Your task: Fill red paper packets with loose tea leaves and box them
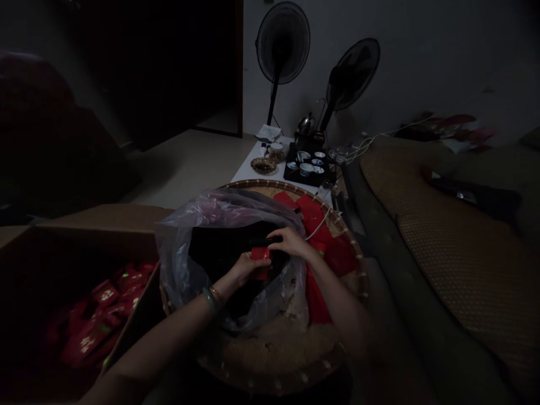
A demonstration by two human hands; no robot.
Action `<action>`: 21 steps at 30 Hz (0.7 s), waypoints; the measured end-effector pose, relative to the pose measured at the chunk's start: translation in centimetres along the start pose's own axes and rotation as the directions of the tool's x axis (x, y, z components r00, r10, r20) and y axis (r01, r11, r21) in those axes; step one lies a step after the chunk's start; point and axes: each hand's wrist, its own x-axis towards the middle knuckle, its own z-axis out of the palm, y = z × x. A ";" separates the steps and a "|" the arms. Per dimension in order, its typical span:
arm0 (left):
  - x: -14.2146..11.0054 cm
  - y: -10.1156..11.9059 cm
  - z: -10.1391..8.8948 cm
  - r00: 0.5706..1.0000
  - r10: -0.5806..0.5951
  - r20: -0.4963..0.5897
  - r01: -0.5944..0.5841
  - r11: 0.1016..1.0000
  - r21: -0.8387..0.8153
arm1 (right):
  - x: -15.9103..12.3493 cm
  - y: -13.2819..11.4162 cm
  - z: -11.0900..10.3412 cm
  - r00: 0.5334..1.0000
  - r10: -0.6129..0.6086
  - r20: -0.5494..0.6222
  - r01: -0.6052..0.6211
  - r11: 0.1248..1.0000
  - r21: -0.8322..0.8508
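Note:
Both hands meet over the mouth of a clear plastic bag (185, 247) with dark contents, which lies in a round woven tray (350, 242). My left hand (247, 265) is closed on a small red packet (260, 254). My right hand (289, 241) is closed on a thin dark object (265, 241) just above the packet; I cannot make out what it is. Flat red envelopes (312, 211) lie on the tray to the right of the bag. A green and gold bangle (211, 297) sits on my left wrist.
A cardboard box (105, 216) at the left holds several red packets (105, 315). Beyond the tray stands a low white table (248, 166) with a black tea tray (306, 166) of cups, a small dish and a kettle. Two standing fans (282, 45) are at the wall. A woven-mat sofa (442, 225) runs along the right.

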 end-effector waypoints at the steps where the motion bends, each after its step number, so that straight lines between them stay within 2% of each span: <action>1: 0.0 0.0 0.0 1.000 0.000 -0.002 0.000 1.000 -0.006 | 0.0 0.0 0.1 1.000 0.003 -0.012 -0.003 1.000 -0.013; 21: 0.1 -0.4 -0.5 0.998 -0.058 0.008 0.058 0.997 -0.051 | 0.1 0.2 0.9 0.998 0.059 -0.009 -0.059 0.997 -0.046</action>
